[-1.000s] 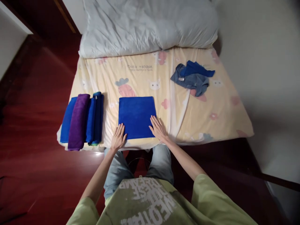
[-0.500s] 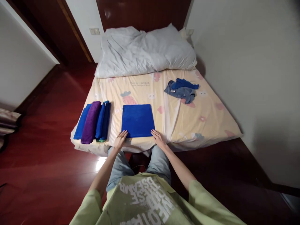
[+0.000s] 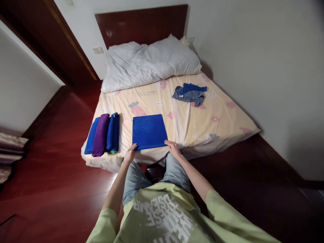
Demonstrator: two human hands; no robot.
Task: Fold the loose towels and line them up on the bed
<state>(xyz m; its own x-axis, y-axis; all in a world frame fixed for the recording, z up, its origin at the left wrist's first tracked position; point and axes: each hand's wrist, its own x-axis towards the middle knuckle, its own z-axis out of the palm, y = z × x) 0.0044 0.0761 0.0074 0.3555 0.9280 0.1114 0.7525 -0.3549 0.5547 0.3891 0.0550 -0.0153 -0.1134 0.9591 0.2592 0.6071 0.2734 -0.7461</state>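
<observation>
A folded blue cloth (image 3: 149, 131), roughly square, lies flat near the foot edge of the bed. My left hand (image 3: 130, 152) touches its near left corner, fingers stretched forward. At the near right corner, the fingertips of my right hand (image 3: 172, 147) rest on the cloth with the fingers extended. Both thumbs are hard to make out. To the left of this cloth lies a row of folded cloths: a blue one (image 3: 91, 136), a purple one (image 3: 101, 135) on top of its edge, and dark blue ones (image 3: 113, 133) with a little green showing below.
On the bed's right side, a crumpled grey-blue garment (image 3: 188, 96) lies with a blue cloth (image 3: 193, 88) over it. A grey-white quilt (image 3: 152, 62) is bunched against the dark headboard (image 3: 141, 25). The patterned bedsheet (image 3: 215, 126) reaches close to the right wall.
The camera view has tilted and shifted. My hands stay at the two near corners, with the fingers drawn slightly outward and less spread. The blue cloth lies in the same place.
</observation>
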